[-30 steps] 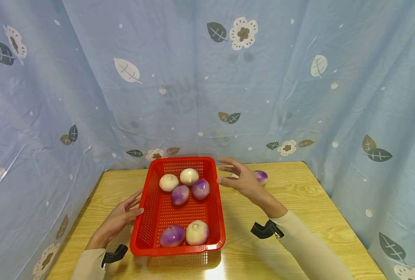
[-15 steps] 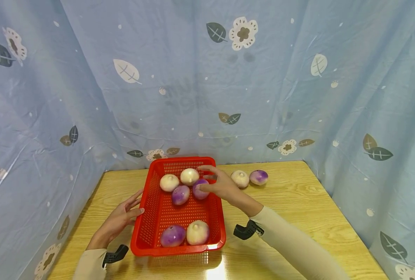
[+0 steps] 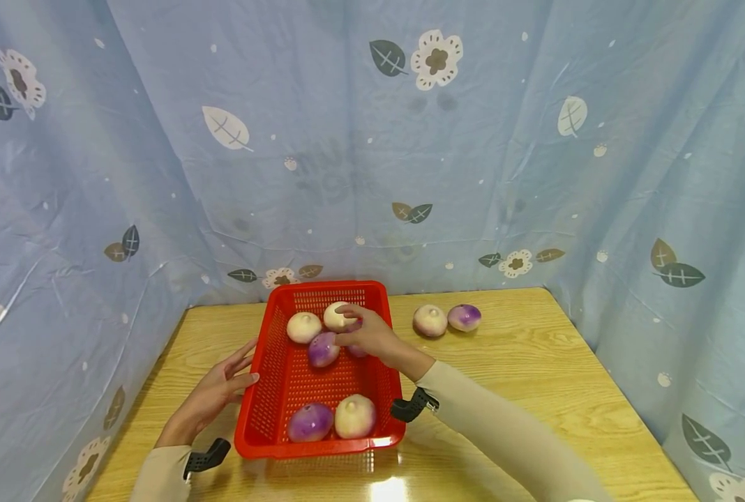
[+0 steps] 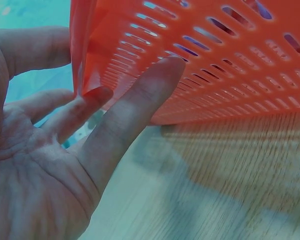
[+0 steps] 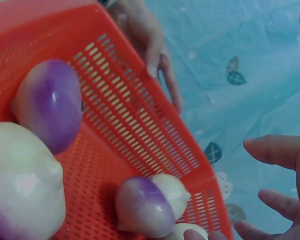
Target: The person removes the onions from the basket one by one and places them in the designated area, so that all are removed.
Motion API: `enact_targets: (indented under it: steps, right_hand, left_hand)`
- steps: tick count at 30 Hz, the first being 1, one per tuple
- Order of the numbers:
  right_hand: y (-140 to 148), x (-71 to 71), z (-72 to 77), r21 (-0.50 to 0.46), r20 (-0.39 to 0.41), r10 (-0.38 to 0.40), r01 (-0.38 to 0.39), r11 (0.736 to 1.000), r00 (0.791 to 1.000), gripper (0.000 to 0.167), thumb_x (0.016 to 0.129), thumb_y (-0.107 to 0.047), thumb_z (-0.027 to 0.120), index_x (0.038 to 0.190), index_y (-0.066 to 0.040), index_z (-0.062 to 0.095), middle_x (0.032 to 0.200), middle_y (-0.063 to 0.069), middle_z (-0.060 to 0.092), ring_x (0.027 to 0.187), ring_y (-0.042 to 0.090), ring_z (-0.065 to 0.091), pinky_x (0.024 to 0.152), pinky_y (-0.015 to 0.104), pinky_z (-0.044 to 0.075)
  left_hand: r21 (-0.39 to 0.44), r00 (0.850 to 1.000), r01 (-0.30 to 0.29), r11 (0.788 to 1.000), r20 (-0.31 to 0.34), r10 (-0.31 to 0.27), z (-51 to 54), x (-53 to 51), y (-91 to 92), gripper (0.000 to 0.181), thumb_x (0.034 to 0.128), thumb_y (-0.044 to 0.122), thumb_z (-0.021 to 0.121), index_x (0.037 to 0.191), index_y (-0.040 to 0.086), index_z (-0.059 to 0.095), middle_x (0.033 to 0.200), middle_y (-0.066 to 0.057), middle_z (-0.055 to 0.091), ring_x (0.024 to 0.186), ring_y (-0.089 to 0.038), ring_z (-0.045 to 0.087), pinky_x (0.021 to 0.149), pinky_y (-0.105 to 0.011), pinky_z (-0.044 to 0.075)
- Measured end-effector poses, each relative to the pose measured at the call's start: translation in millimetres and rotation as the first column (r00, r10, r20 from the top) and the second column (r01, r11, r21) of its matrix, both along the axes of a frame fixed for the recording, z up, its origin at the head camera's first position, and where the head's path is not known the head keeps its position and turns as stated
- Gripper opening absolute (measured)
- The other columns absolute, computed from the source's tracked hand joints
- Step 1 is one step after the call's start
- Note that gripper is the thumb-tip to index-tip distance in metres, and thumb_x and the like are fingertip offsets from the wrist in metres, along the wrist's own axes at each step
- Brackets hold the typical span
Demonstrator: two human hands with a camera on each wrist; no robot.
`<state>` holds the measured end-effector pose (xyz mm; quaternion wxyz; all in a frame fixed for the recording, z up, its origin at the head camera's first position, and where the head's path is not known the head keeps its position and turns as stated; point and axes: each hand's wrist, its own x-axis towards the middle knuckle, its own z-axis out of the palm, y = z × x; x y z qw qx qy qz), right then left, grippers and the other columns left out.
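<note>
A red plastic basket (image 3: 319, 452) holds several purple-and-white turnips. My left hand (image 3: 212, 390) touches the basket's left side; in the left wrist view its long fingers lie straight against the slotted wall (image 4: 230, 65). Over the far right part of the basket hovers my right hand (image 3: 379, 338), fingers spread and nothing held. Under it, a purple turnip (image 3: 356, 346) is mostly hidden. Beside its fingertips are a white turnip (image 3: 335, 317) and another purple turnip (image 3: 322, 351). A pale turnip (image 3: 303, 328) lies to their left. Near the front sit a purple turnip (image 3: 310, 422) and a whitish turnip (image 3: 355, 417).
To the right of the basket, two more turnips lie on the wooden table (image 3: 510, 390): a pale one (image 3: 430, 321) and a purple-topped one (image 3: 464, 318). A blue patterned curtain (image 3: 347, 139) encloses the table at the back and both sides.
My right hand has moved left, from beside the basket's right rim to over the turnips inside it. The left hand and the basket have stayed put.
</note>
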<state>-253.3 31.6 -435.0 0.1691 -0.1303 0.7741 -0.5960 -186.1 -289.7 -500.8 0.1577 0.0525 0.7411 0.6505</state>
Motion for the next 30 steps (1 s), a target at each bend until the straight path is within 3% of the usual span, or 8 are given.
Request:
enact_targets:
  steps: [8, 12, 15, 24, 30]
  right_hand:
    - [-14, -8.2, -15.5, 0.044, 0.009, -0.013, 0.013, 0.999, 1.000, 0.064, 0.079, -0.009, 0.077, 0.138, -0.006, 0.052, 0.133, 0.024, 0.057, 0.107, 0.024, 0.060, 0.068, 0.026, 0.051]
    - [-18, -11.6, -19.6, 0.077, 0.028, -0.026, 0.023, 0.997, 0.999, 0.063, 0.079, -0.009, 0.076, 0.138, -0.008, 0.054, 0.134, 0.021, 0.057, 0.097, 0.018, 0.056, 0.073, 0.034, 0.053]
    - [-21, -12.5, -22.4, 0.091, 0.054, -0.037, 0.032, 0.995, 0.998, 0.063, 0.079, -0.010, 0.077, 0.138, -0.010, 0.055, 0.137, 0.020, 0.056, 0.099, 0.020, 0.057, 0.077, 0.040, 0.054]
    - [-32, -17.3, -31.2, 0.102, 0.105, -0.032, 0.021, 0.995, 0.994, 0.066, 0.080, -0.010, 0.076, 0.141, -0.011, 0.052, 0.145, 0.020, 0.051, 0.085, 0.020, 0.057, 0.057, 0.026, 0.043]
    - [-40, -19.5, -35.9, 0.110, 0.105, -0.022, 0.010, 0.994, 0.994, 0.065, 0.080, -0.006, 0.073, 0.142, -0.007, 0.051, 0.144, 0.019, 0.052, 0.088, 0.018, 0.056, 0.064, 0.030, 0.047]
  left_hand:
    - [-0.002, 1.000, 0.003, 1.000, -0.001, -0.003, 0.0, -0.1, -0.9, 0.076, 0.0978, 0.015, 0.058, 0.159, 0.024, 0.014, 0.160, -0.023, 0.022, 0.115, -0.029, 0.064, 0.085, -0.047, 0.058]
    - [0.000, 1.000, 0.011, 1.000, -0.004, -0.011, -0.3, -0.7, -1.4, 0.076, 0.0981, 0.015, 0.057, 0.159, 0.024, 0.013, 0.161, -0.023, 0.022, 0.115, -0.028, 0.064, 0.085, -0.046, 0.058]
    - [0.003, 1.000, 0.011, 1.000, -0.004, -0.011, -0.8, -0.5, -1.6, 0.076, 0.0982, 0.014, 0.057, 0.160, 0.024, 0.013, 0.161, -0.023, 0.022, 0.116, -0.027, 0.064, 0.085, -0.046, 0.058]
    - [0.005, 1.000, 0.013, 1.000, -0.003, -0.013, -2.4, -0.8, -2.0, 0.076, 0.0985, 0.015, 0.057, 0.160, 0.024, 0.013, 0.161, -0.023, 0.022, 0.116, -0.025, 0.064, 0.086, -0.046, 0.058]
    - [-0.003, 1.000, 0.009, 1.000, 0.000, -0.009, -3.2, -1.9, -2.2, 0.076, 0.0984, 0.015, 0.057, 0.160, 0.025, 0.013, 0.161, -0.022, 0.022, 0.117, -0.026, 0.063, 0.086, -0.046, 0.058]
